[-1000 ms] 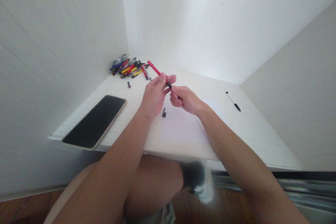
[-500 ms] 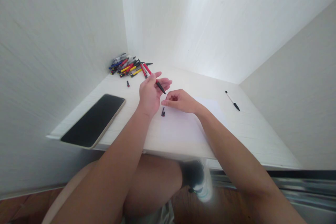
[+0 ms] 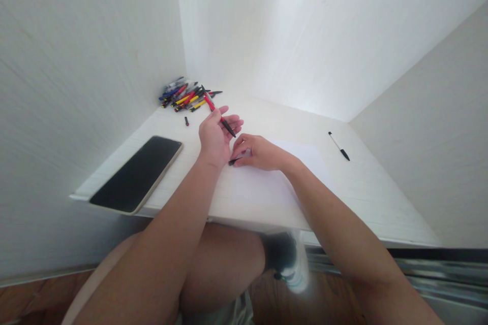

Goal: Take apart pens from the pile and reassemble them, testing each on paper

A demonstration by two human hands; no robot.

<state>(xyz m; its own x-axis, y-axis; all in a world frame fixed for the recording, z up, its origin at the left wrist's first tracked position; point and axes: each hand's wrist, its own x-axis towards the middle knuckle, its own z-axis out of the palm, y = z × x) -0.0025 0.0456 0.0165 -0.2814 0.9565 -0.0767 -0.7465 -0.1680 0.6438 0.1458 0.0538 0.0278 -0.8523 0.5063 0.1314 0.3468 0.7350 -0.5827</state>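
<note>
Head view: beyond the front edge of the white wooden-looking tabletop (image 3: 221, 205), a small black clip (image 3: 231, 162) lies leftward at the right hand's (image 3: 261, 152) thumb and fingertips, its long axis roughly sideways. Those fingers, nearest it, are almost together and touching it; whether they grip it I cannot tell. Just past it, the left hand (image 3: 215, 134), fingers loosely spread, holds a slim red-and-black pen (image 3: 227, 126), black end slanting rightward. Tabletop stretches from the white paper sheet (image 3: 267, 188) to a white-and-black pen (image 3: 339, 147).
</note>
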